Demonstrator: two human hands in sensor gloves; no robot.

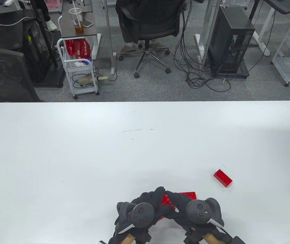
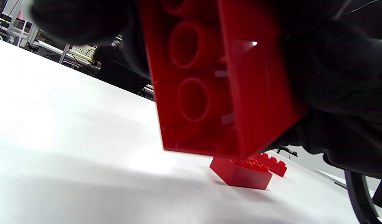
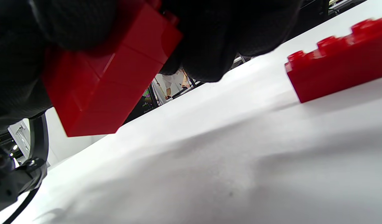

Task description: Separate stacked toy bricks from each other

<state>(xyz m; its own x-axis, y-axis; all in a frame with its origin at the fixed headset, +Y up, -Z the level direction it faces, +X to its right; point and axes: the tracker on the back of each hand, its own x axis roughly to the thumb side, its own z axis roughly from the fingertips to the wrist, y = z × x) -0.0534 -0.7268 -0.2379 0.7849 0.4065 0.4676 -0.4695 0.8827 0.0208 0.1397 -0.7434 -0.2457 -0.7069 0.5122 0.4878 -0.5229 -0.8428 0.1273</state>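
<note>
Both gloved hands meet at the table's near edge around a stack of red toy bricks (image 1: 165, 199). My left hand (image 1: 157, 195) grips it from the left and my right hand (image 1: 176, 201) from the right, holding it just above the table. The left wrist view shows the stack's hollow underside (image 2: 206, 90) with round tubes. The right wrist view shows its side (image 3: 110, 77) with seams between layers. The gloves hide most of the stack in the table view.
A loose red brick (image 1: 189, 195) lies flat just behind my right hand; it also shows in the left wrist view (image 2: 242, 174) and the right wrist view (image 3: 340, 74). Another red brick (image 1: 223, 178) (image 2: 273, 165) lies farther right. The white table (image 1: 84, 152) stretches away beyond them.
</note>
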